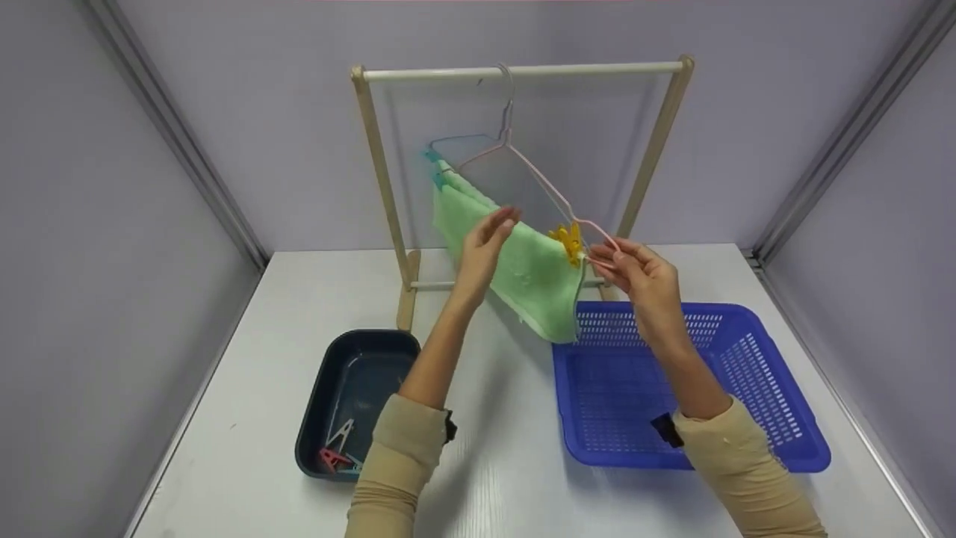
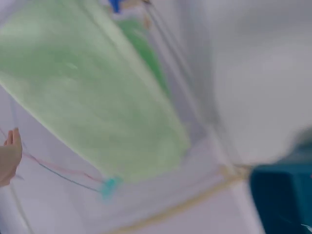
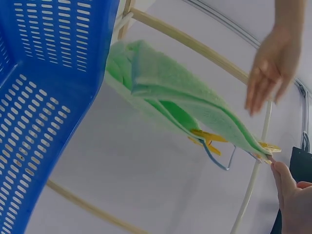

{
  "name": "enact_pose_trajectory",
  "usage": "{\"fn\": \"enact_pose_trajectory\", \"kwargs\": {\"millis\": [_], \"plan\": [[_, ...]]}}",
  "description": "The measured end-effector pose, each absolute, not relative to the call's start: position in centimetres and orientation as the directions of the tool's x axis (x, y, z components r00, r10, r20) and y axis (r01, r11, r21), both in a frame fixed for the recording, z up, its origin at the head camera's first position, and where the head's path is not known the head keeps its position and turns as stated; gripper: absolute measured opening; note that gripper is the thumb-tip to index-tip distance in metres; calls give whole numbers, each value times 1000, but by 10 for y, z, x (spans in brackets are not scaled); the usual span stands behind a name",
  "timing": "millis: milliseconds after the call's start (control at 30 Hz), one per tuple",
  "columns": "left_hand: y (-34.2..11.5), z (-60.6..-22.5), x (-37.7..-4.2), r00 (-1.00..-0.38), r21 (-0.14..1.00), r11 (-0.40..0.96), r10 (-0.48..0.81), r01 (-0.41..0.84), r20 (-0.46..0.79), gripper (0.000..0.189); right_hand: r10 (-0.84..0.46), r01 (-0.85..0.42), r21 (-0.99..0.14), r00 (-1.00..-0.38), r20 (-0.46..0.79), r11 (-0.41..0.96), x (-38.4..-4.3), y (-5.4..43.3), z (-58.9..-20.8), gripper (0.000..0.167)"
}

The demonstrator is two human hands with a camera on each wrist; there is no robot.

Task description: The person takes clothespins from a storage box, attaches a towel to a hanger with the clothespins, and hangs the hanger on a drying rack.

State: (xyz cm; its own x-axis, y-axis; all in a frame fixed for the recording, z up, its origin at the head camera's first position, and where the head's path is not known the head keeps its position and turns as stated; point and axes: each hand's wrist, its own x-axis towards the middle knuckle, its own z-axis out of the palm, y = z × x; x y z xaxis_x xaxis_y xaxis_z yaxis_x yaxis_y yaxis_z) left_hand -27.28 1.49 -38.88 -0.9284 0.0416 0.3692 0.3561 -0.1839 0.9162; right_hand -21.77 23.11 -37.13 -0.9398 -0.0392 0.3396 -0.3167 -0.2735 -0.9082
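A light green towel [image 1: 526, 273] hangs slanting, its left end held by teal clothespins [image 1: 438, 179] and its right end by yellow clothespins [image 1: 573, 243]. Two wire hangers, a pink hanger [image 1: 544, 179] and a bluish one, carry it from the rack's rail. My right hand [image 1: 650, 284] pinches the pink hanger at its right end, just beside the yellow clothespins. In the right wrist view, that thumb and finger meet at the towel's clipped corner. My left hand [image 1: 484, 250] is raised in front of the towel, fingers extended and holding nothing.
A wooden drying rack with a white rail [image 1: 597, 69] stands at the back. Front right is a blue perforated basket [image 1: 564, 403]. Front left, a dark tub [image 1: 305, 418] holds several loose clothespins [image 1: 333, 459]. Grey-white walls enclose the white table [image 1: 224, 418].
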Motion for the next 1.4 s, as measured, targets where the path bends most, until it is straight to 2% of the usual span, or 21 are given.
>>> {"fn": "enact_pose_trajectory", "kwargs": {"millis": [167,400,667,1000,1400], "plan": [[54,-372,-275,-942,930,-175,34,323,333,41,-70,-309,-920,-940,334,-240,-215,227,-372,29],[75,-367,-273,-950,899,-329,18,288,311,45,-140,-291,-938,-937,319,-188,-212,221,-373,33],[69,-363,-272,-939,876,-355,-16,326,342,36,-149,-302,-931,-930,335,-207,-213,214,-372,33],[59,-360,-274,-910,853,-333,-40,402,413,40,-152,-304,-912,-923,354,-276,-216,205,-371,33],[40,-382,-287,-913,870,-278,-110,407,393,40,-170,-223,-926,-944,283,-306,-234,184,-387,30]]}}
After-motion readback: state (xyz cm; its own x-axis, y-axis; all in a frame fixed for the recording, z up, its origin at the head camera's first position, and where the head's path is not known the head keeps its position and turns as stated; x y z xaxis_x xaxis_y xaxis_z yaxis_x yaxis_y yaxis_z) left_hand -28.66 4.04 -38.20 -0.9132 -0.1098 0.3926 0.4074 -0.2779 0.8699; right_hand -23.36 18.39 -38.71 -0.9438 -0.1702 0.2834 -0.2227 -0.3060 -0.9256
